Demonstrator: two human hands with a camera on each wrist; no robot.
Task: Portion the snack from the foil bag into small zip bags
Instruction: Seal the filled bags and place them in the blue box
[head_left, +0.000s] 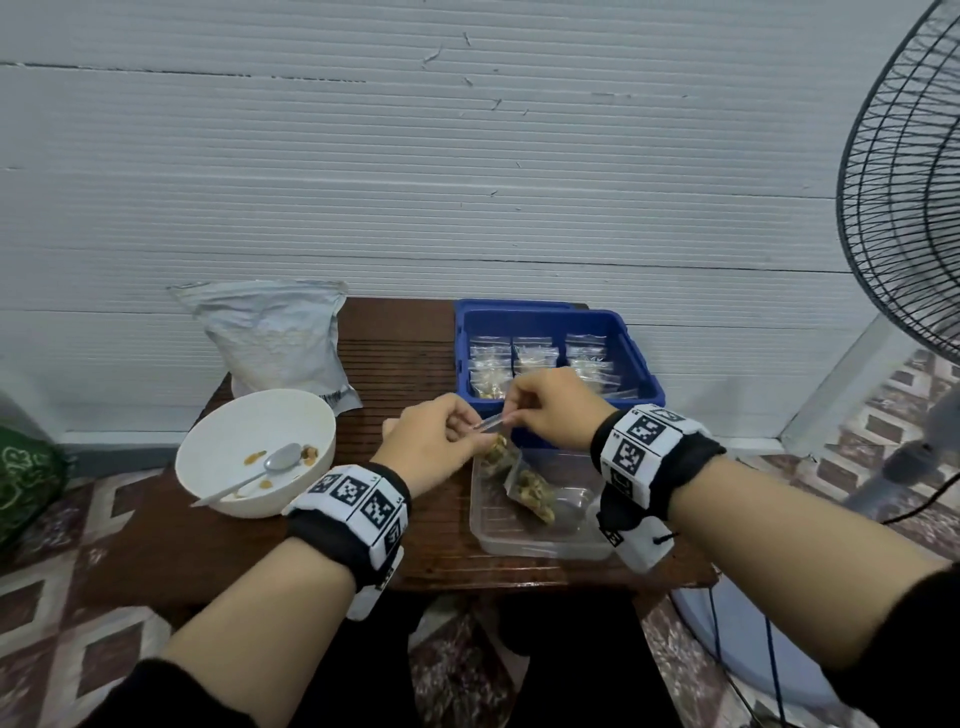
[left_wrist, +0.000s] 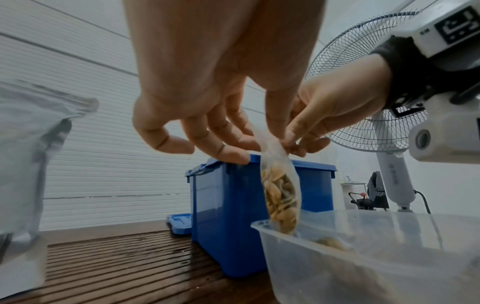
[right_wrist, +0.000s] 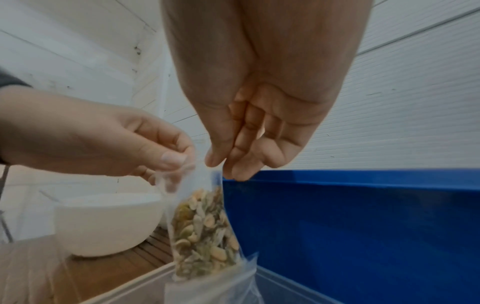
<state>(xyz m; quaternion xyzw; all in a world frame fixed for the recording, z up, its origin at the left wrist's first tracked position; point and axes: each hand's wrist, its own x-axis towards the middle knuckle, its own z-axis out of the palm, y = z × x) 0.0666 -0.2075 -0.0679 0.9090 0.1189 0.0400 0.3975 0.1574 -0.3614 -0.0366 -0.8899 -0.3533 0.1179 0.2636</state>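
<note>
Above the clear plastic tub (head_left: 519, 540), left hand (head_left: 434, 441) and right hand (head_left: 550, 415) both pinch the filled small clear zip bag (right_wrist: 205, 226) by its top strip; an incomplete seal could spill snack.

Even, soft indoor light with faint shadows; wide-angle bending at the edges, and both wrist views blur close up.

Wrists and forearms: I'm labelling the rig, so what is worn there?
Each bare hand, left hand and right hand, has a black wrist strap with white square-coded marker blocks and a white camera housing. Black sleeves cover the upper forearms.
</note>
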